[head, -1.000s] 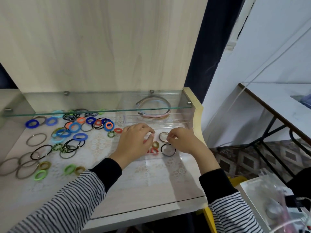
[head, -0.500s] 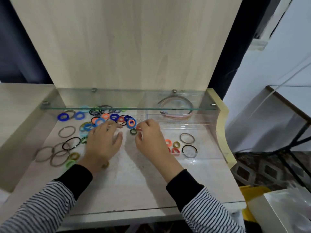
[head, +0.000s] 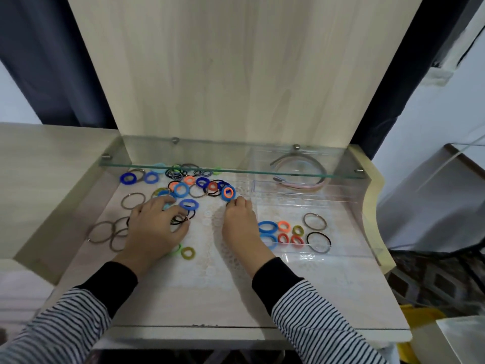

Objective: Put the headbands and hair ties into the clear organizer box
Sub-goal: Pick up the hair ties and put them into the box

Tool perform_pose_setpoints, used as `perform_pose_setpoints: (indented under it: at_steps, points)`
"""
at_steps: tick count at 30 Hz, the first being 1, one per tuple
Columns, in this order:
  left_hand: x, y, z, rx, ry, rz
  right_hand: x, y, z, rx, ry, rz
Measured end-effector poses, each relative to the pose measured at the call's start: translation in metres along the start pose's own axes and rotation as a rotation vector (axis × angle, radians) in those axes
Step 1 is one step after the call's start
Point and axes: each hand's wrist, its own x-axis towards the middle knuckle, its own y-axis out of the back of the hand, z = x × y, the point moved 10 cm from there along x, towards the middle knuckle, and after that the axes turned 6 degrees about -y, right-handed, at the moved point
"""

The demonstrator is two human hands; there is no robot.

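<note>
Left hand [head: 154, 227] lies spread on hair ties [head: 183, 190]; right hand [head: 240, 222] state unclear; organizer box [head: 328, 254] runs left-right.

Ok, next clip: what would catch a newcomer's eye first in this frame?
The bright scatter of hair ties on the desk's left, under a glass shelf, with the left hand spread over them and the right hand reaching their edge. On the right, the clear organizer box already holds a few sorted ties, with headbands in its back section.
</note>
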Motion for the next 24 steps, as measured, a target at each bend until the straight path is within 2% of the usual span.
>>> perform_pose_setpoints:
  at_steps: [13, 24]
  points:
    - [0.007, 0.002, 0.005, 0.041, -0.036, -0.047, -0.006, 0.005, -0.009, 0.021, 0.067, -0.004]
    - [0.028, 0.023, 0.060, -0.153, -0.110, 0.054, -0.012, 0.043, 0.024, 0.416, -0.005, -0.036]
